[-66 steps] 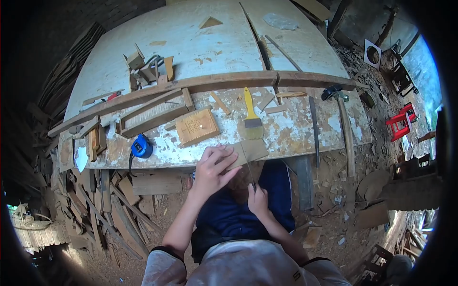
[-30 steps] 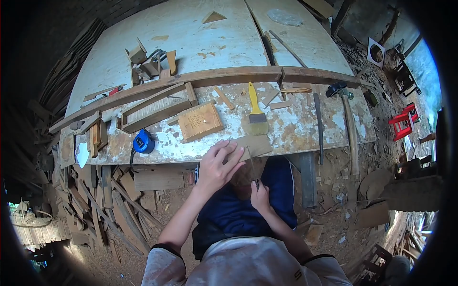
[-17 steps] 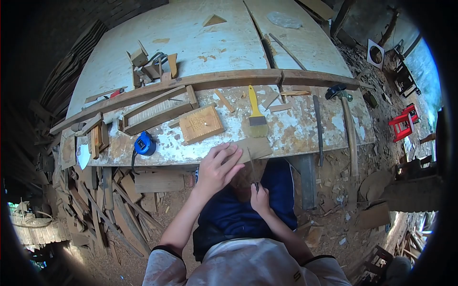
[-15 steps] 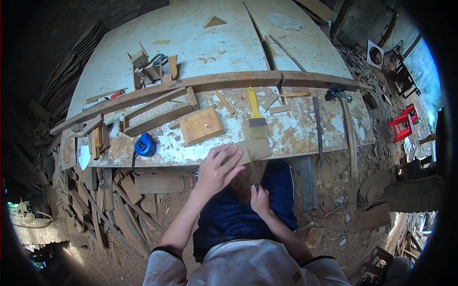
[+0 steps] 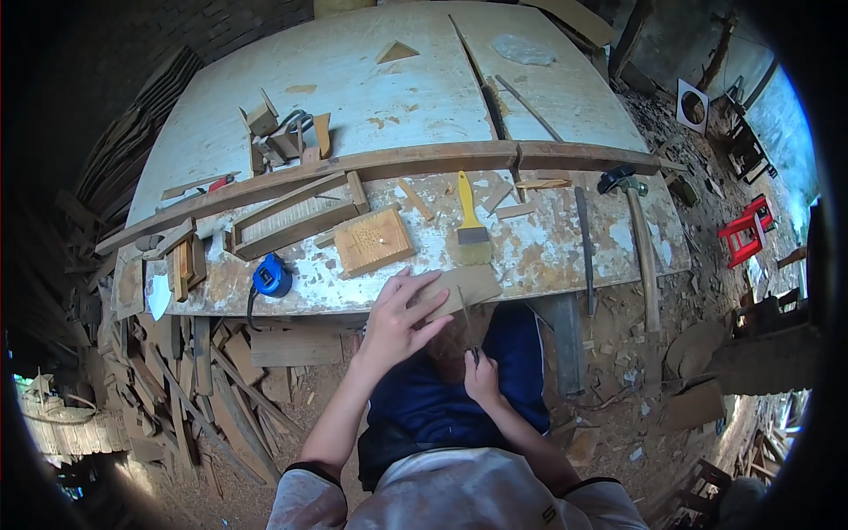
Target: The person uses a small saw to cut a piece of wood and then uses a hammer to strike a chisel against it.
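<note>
A thin flat piece of wood [image 5: 477, 281] lies at the bench's near edge, partly sticking out over it. My left hand [image 5: 402, 318] rests on its left part, fingers spread and pressing from above, thumb apart. Closed around a dark handle, my right hand [image 5: 481, 378] holds a small thin-bladed saw [image 5: 467, 322] below the edge. The narrow blade points away from me and meets the wood to the right of my left fingers. The blade's teeth are too small to make out. Beyond the wood lie a yellow-handled paintbrush [image 5: 469, 212] and a drilled wooden block [image 5: 374, 243].
On the workbench [image 5: 539, 256] are a blue tape measure [image 5: 271, 276], a wooden frame [image 5: 296, 216], a hammer [image 5: 643, 247] and a dark metal bar [image 5: 585, 252]. A long wooden beam [image 5: 397, 161] crosses behind them. Scrap wood [image 5: 216, 389] covers the floor at left.
The view has shifted slightly, so the bench sits a little lower in the picture. Both hands, the wood and the saw stay in nearly the same arrangement.
</note>
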### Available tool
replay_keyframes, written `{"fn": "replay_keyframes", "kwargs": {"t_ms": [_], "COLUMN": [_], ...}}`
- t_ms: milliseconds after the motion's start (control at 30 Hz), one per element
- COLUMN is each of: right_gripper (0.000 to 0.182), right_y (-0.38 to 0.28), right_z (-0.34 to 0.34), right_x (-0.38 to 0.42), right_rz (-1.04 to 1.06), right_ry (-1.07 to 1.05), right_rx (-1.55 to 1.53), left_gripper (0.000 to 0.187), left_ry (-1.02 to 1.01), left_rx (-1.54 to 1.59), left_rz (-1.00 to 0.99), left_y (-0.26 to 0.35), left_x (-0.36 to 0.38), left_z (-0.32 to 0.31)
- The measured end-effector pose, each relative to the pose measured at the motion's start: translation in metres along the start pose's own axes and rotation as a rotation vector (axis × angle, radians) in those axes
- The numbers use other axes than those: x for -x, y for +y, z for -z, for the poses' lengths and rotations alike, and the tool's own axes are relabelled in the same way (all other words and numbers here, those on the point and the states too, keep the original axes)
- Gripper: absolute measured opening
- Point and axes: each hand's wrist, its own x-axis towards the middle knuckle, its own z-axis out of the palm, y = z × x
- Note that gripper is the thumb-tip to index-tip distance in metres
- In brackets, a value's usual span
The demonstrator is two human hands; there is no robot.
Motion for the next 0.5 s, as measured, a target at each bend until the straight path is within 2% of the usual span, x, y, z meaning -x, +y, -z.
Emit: {"fn": "replay_keyframes", "kwargs": {"t_ms": [133, 500], "right_gripper": [0.03, 0.033], "right_y": [-0.001, 0.004], "right_z": [0.001, 0.001], "right_x": [-0.001, 0.0], "right_rz": [-0.015, -0.037], "right_ry": [-0.022, -0.048], "right_rx": [-0.006, 0.011], "left_gripper": [0.04, 0.043], "left_ry": [0.03, 0.051], "left_rx": [-0.01, 0.092], "left_rz": [0.021, 0.144], "left_y": [0.005, 0.01], "left_x": [-0.002, -0.002], "left_z": [-0.001, -0.006]}}
